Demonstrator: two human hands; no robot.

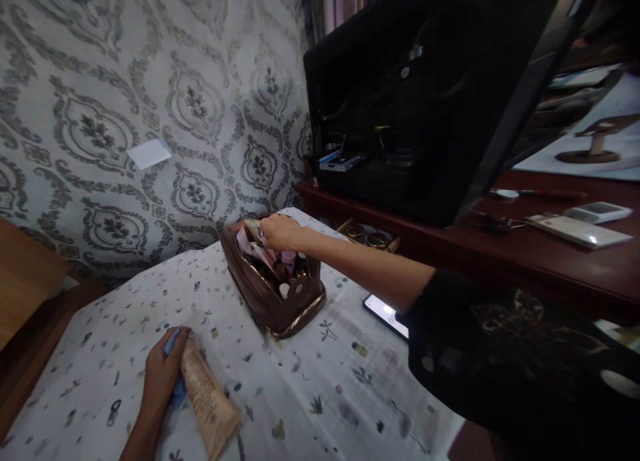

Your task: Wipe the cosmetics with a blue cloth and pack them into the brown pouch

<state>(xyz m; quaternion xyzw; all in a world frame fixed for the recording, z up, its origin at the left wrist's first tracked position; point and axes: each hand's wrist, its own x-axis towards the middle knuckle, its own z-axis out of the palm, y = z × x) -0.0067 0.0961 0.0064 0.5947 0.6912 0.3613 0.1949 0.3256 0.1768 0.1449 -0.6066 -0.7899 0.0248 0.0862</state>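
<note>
A brown zippered bag (295,314) stands on the patterned bed sheet, its top unzipped and packed with small items. My right hand (280,232) reaches into its far end, fingers curled down among pink packets (246,240); what they grip is hidden. A white round cap (284,290) shows at the bag's near end. On the left, my left hand (164,360) rests on the sheet, closed around a crumpled blue cloth (178,389). A beige squeeze tube (207,398) lies against its fingers, and I cannot tell whether they also grip it.
A phone (386,314) with a lit screen lies on the sheet by my right sleeve. The dark red desk (545,201) on the right carries a large black screen (400,101) and small boxes. A patterned wall (200,114) rises behind the bed; a wooden panel (30,274) stands left.
</note>
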